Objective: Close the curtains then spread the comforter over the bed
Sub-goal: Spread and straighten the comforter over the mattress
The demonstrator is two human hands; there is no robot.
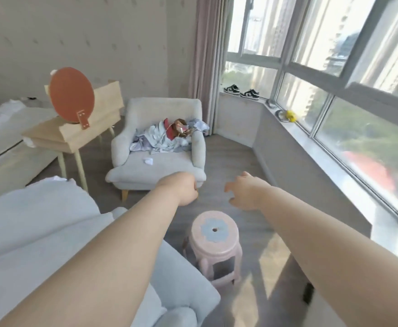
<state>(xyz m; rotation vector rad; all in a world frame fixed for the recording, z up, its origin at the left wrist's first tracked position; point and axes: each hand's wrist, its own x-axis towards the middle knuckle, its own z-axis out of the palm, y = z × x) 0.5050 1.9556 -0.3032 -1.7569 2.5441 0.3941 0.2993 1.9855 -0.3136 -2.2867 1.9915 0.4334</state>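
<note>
A dusty-pink curtain (207,55) hangs bunched in the far corner, left of the big bay window (311,67), whose glass is uncovered. A pale grey comforter (39,220) lies rumpled on the bed at lower left. Both my arms reach forward over the floor. My left hand (183,190) is curled into a fist in front of the armchair, holding nothing I can see. My right hand (245,192) is empty, its fingers spread and pointing left.
A grey armchair (131,166) with a heap of clothes stands ahead. A pink stool (216,241) is just below my hands. A wooden dressing table with a round mirror (71,97) is at left. Sneakers (240,90) and a yellow object (291,116) sit on the window sill (311,142).
</note>
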